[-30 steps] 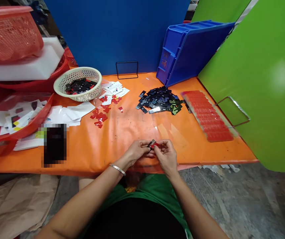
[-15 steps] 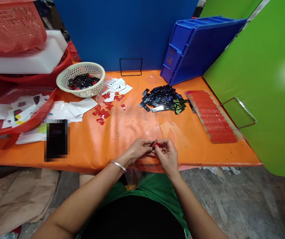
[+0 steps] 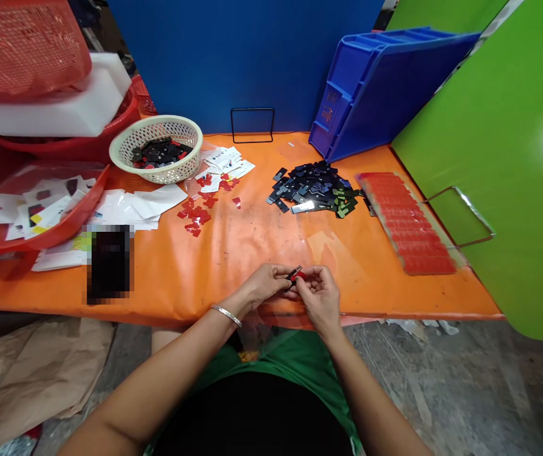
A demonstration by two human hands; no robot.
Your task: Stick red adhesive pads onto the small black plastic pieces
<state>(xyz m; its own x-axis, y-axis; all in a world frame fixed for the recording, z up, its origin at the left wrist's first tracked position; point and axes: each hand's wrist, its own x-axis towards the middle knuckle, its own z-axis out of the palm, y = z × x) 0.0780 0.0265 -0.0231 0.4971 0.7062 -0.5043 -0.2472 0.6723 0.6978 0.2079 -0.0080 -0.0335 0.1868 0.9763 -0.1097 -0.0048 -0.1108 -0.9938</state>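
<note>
Near the table's front edge, my left hand pinches a small black piece. My right hand grips a small red piece that touches the black one; fingers hide part of both. Beyond my hands lies a pile of dark flat pieces, with some green ones at its right side. Loose red pieces are scattered to the left. A cream basket behind them holds black and red pieces.
A blue crate leans at the back right. Red strips on a board lie at the right. White papers, a pixelated dark object and a red tray are on the left. The table is orange.
The view has shifted slightly. My hands keep the same grip on the two small pieces, with no clear movement between them.
</note>
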